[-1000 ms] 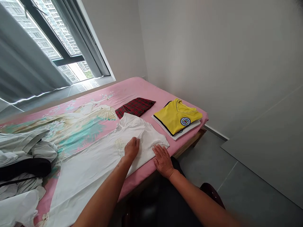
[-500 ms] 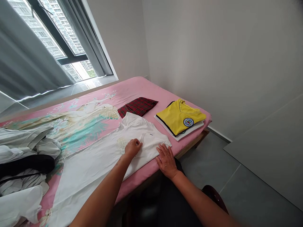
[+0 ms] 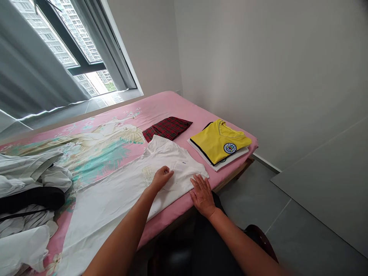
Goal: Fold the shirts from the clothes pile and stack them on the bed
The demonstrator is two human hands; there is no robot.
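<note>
A white T-shirt (image 3: 115, 195) lies spread along the near side of the bed, with a faint printed patch and a small dark mark on its chest. Over the chest is my left hand (image 3: 161, 178), its fingers curled together; whatever they hold, if anything, is hidden. My right hand (image 3: 202, 194) rests flat with fingers stretched on the sleeve at the bed's near edge. Just beyond the collar lies a folded red plaid garment (image 3: 168, 128). To the right, a folded yellow shirt (image 3: 211, 142) with a round badge sits on top of folded white clothing (image 3: 222, 165).
A heap of white and black clothes (image 3: 31, 195) lies at the left on the pink patterned bedsheet (image 3: 161, 100). Beyond the bed are a window and a grey curtain (image 3: 34, 65). A wall (image 3: 258, 76) stands to the right, above the grey floor (image 3: 301, 226).
My left hand has shifted very slightly over the shirt's chest. My right hand stays on the sleeve, and the view has tilted a little.
</note>
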